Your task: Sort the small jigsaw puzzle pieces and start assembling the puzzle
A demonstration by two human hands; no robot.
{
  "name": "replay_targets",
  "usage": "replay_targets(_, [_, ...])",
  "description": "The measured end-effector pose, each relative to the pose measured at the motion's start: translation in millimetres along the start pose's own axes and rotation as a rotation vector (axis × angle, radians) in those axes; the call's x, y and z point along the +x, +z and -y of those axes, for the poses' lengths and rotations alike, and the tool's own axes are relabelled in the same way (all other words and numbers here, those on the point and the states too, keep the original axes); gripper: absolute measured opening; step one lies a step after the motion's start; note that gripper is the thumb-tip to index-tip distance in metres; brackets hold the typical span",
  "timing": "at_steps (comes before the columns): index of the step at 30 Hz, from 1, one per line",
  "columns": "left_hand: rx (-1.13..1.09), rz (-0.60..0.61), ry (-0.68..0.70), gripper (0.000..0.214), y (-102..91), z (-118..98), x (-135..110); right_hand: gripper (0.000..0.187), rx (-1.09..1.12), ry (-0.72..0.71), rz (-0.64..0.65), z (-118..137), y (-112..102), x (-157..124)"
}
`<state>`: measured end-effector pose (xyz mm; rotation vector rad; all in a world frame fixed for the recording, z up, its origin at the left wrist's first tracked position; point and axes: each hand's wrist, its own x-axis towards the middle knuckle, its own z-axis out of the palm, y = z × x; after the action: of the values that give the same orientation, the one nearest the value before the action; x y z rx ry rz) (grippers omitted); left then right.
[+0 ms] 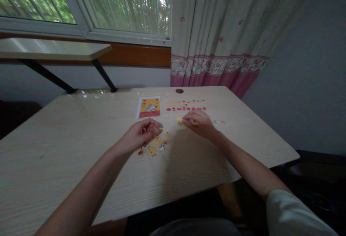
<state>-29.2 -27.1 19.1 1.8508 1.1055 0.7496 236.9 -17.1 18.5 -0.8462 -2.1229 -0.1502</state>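
Note:
My right hand point(198, 120) pinches a yellow puzzle piece point(179, 119) between thumb and fingers, low over the table. Just under it another yellow piece shows in part. My left hand point(147, 129) is curled, fingertips drawn to the thumb, at the upper edge of a loose pile of puzzle pieces point(152, 150). Whatever is in those fingers is hidden. Yellow, white and red pieces make up the pile. Beyond my right hand lie a row of red puzzle pieces point(186, 109) and rows of mostly yellow ones point(175, 102). A picture card point(149, 107) with a white animal lies beyond my left hand.
A few white and yellow pieces point(218, 121) lie right of my right hand. The pale wooden table point(67, 149) has a round cable hole point(179, 91) near its back edge. A raised shelf point(54, 50) on dark legs stands at the back left. A curtain point(216, 48) hangs behind.

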Motion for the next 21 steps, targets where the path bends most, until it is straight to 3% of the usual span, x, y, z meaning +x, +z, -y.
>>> replay_targets(3, [0.284, -0.057, 0.021, 0.021, -10.5, 5.2, 0.2, 0.014, -0.047, 0.066, -0.150, -21.2, -16.4, 0.9])
replay_targets(6, [0.507, -0.026, 0.072, 0.021, -17.1, 7.7, 1.1, 0.013, -0.081, 0.104, -0.187, -34.5, -28.8, 0.7])
replay_targets(15, [0.660, 0.104, 0.171, 0.027, -18.8, 14.3, 2.2, 0.013, -0.091, 0.086, -0.149, -37.4, -33.6, -0.8])
replay_targets(18, [0.686, 0.127, 0.188, 0.030, -20.1, 18.9, 2.0, 0.014, -0.041, 0.122, -0.058, -36.8, -32.1, -0.2])
replay_targets(21, [0.693, 0.163, 0.206, 0.031, -20.9, 19.8, 1.8, 0.013, 0.092, 0.142, 0.227, -34.0, -27.3, 0.3])
